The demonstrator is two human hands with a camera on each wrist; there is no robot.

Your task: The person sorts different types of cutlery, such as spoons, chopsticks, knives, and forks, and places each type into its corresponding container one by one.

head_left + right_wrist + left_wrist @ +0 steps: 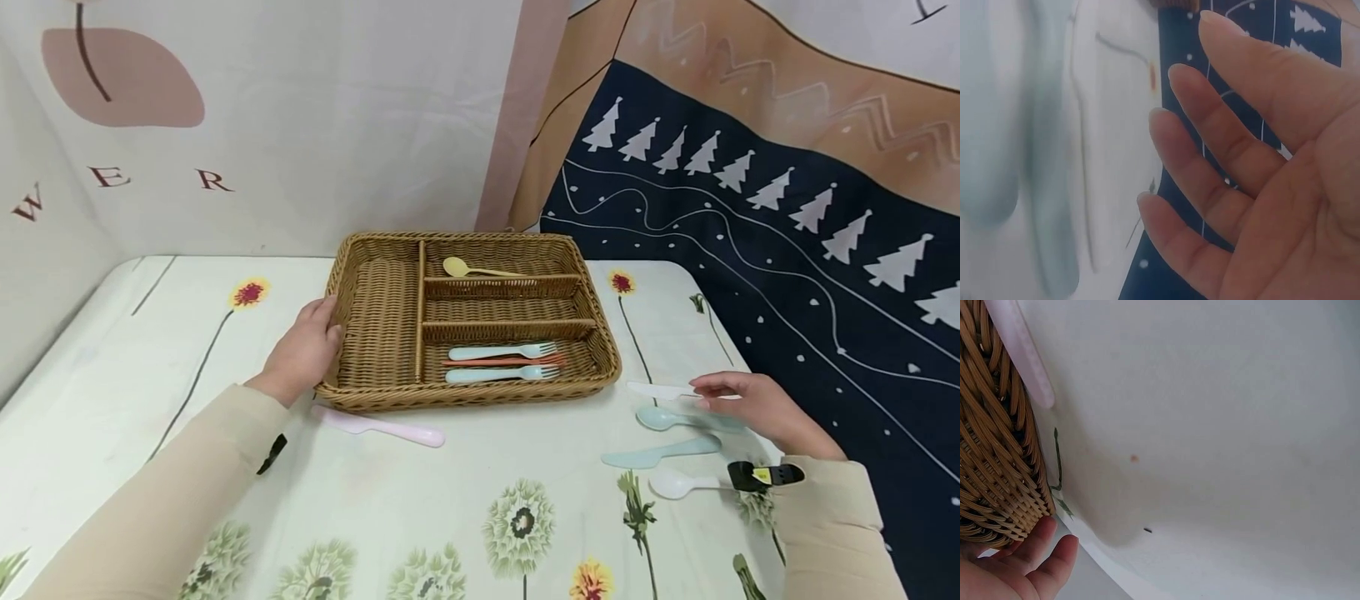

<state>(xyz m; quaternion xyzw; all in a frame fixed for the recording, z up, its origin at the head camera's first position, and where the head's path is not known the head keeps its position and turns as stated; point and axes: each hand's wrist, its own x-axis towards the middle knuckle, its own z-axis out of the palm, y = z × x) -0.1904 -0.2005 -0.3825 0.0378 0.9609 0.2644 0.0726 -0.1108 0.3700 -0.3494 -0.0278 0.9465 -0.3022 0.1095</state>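
My left hand [302, 350] holds the left side of a brown wicker basket [378, 395]. In the left wrist view, fingers [1040, 540] show against the lower edge of the weave. Over on the right, my right hand [757, 408] hovers with nothing in it, fingertips overlapping the handle end of a white knife [656, 390]. Its fingers are spread and gently bent in the right wrist view. Just below that knife lie a pale green spoon [658, 418], a pale blue-green knife [660, 452] and a white spoon [672, 484]. A pink knife [405, 432] lies along the basket's front left.
In the basket, a yellow spoon [456, 267] lies in the back compartment. The front compartment holds two pale blue forks [487, 353] and orange cutlery [480, 362] between them. A flowered cloth [480, 517] covers the table; printed hangings [337, 125] stand behind and to the right.
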